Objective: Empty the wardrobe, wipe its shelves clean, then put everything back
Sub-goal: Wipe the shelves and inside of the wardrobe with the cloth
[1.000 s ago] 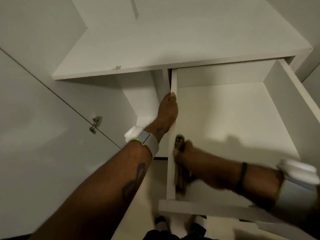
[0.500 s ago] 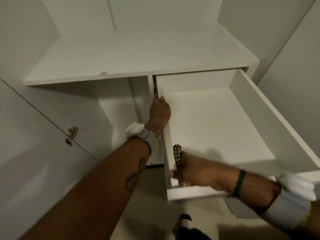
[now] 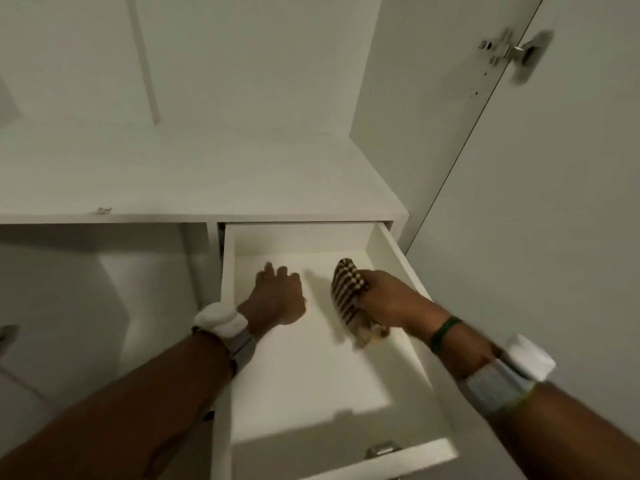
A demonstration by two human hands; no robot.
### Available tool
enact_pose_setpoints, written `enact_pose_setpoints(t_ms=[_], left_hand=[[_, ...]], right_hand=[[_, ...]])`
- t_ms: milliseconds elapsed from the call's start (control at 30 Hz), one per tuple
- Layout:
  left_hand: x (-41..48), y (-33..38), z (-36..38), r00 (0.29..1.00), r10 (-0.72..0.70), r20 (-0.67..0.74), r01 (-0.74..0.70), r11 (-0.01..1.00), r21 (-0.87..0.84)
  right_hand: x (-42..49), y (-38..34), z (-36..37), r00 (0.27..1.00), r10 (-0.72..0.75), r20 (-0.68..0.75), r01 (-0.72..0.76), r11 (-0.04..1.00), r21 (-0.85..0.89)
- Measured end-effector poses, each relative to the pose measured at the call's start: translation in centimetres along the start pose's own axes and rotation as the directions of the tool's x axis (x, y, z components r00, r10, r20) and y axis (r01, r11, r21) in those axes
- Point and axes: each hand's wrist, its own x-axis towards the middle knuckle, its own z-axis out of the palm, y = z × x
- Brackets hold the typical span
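A white wardrobe (image 3: 242, 81) fills the view, and its open door (image 3: 554, 237) is seen along the right side. A broad white shelf (image 3: 207, 174) runs across the middle. Under the shelf's right half a white drawer (image 3: 304, 375) is drawn out toward the viewer, with an open compartment to its left. Both forearms are reached into the drawer from its front edge. The left hand (image 3: 277, 296) is laid palm down on the drawer floor near the back left corner, just beside the left wall. Its fingers are spread and fairly straight, pointed toward the back wall, and nothing is held in it. The right hand (image 3: 388, 299) is placed toward the right wall, about level with the left hand, and its fingers are curled round a brown and cream striped cloth (image 3: 346, 289). The cloth is bunched into a long shape. Its long axis is set roughly front to back in the drawer, the far tip pointed at the back wall and the near end blurred below the palm. Whether the cloth is pressed on the floor cannot be told. A metal hinge (image 3: 519, 53) is fixed at the door's upper edge, and a metal handle (image 3: 381, 450) is seen on the drawer's front panel. A green band (image 3: 443, 329) is worn on the right wrist.
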Motion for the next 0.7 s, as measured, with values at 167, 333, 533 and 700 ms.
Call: enact_pose_setpoints(t_ms=[167,333,533,700], left_hand=[[4.3,5.8,1.5,0.993,-0.036,0.112,0.047,0.994,-0.1],[6.3,8.6,3.5,0.957,-0.105,0.269,0.164,0.965,-0.204],[6.8,7.7,4.0,0.943,-0.055,0.33,0.128,0.971,-0.204],[7.0,7.3,4.1,0.924,-0.032,0.38,0.121,0.969,-0.214]], right_hand=[[9.5,4.5,-2.5,0.904,-0.423,-0.068,0.129,0.419,-0.899],[18.5,10.7,-2.9,0.973,-0.186,0.14,0.146,0.02,-0.989],[21.5,10.3,-2.2,0.989,-0.144,0.034,0.025,-0.067,-0.997],[21.1,10.4,-2.3,0.989,-0.146,-0.004,-0.024,-0.135,-0.991]])
